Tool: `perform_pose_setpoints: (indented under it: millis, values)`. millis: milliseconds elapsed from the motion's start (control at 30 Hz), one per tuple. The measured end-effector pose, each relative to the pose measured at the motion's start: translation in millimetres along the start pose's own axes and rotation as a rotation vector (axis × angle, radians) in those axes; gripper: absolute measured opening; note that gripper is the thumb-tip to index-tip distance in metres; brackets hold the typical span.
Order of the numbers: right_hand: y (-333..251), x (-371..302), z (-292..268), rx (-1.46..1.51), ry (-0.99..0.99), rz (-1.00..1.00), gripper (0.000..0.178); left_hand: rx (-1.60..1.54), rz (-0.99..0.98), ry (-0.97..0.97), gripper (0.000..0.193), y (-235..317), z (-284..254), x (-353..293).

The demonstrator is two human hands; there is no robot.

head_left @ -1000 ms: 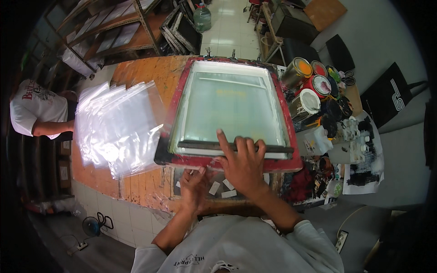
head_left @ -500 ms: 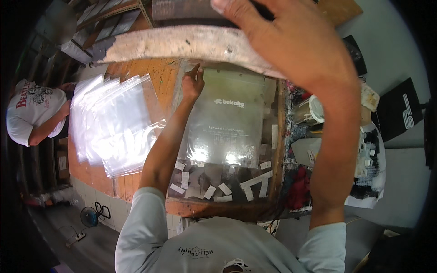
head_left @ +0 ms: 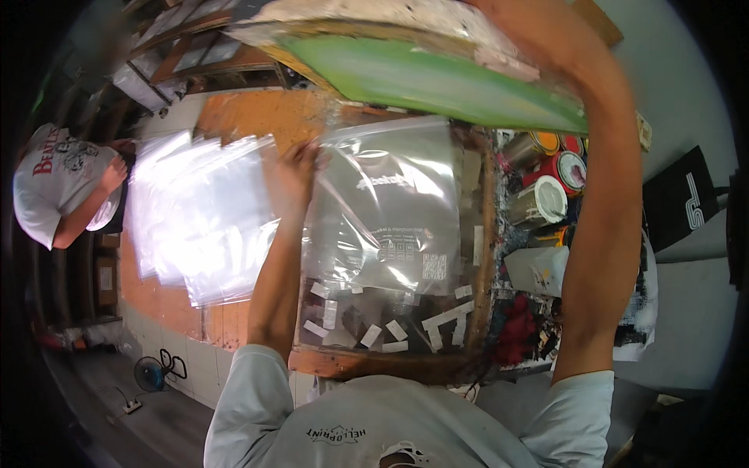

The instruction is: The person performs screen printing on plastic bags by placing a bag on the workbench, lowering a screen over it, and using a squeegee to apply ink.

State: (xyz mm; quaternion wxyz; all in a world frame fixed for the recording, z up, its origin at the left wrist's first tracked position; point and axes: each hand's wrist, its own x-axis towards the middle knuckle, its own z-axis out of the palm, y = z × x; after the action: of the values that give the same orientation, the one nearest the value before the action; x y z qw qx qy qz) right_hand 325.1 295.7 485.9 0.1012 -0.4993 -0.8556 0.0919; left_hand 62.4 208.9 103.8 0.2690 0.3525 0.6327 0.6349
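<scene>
Clear rectangular plastic zip bag with white printing (head_left: 382, 207) sits right in front of you, creased and glinting, over the dark grey panel (head_left: 355, 316) on the large orange-brown wooden table (head_left: 261, 109). Above the table's far side, the paint-stained screen frame with green mesh (head_left: 429, 78) stands tilted up, clear of the bag. Your right forearm (head_left: 597, 210) rises past its right end; the hand itself is beyond the upper edge, so its fingers and their hold cannot be told. To your left lies a fanned stack of clear plastic bags (head_left: 207, 218). Your left hand (head_left: 297, 168) is blurred, yet its fingers look drawn together, pinching the bag's upper left corner. Short white strips (head_left: 371, 336) dot the panel below the bag.

You seem to be taking the printed bag off the panel. Your next move calls for a firm pinch and an even peel, with the screen held high; the ink may be wet, so let nothing brush the print.
</scene>
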Motion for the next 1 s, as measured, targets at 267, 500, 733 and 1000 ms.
perform_pose_setpoints:
  millis: [267, 500, 733, 1000]
  values:
    - [19, 8, 37, 0.196, 0.132, -0.119, 0.074, -0.285, 0.014, 0.857, 0.017, -71, -304, -32]
    - [35, 8, 41, 0.134, 0.165, -0.122, 0.077, 1.009, 0.4, 0.962, 0.05, -33, -361, -75]
    - [-6, -13, 40, 0.079, 0.276, -0.142, 0.078, 1.155, 0.234, -0.253, 0.06, -88, -20, -164]
    - [-12, -30, 1, 0.04, -0.149, 0.026, 0.065, 0.975, 0.482, -0.701, 0.066, -56, 128, -214]
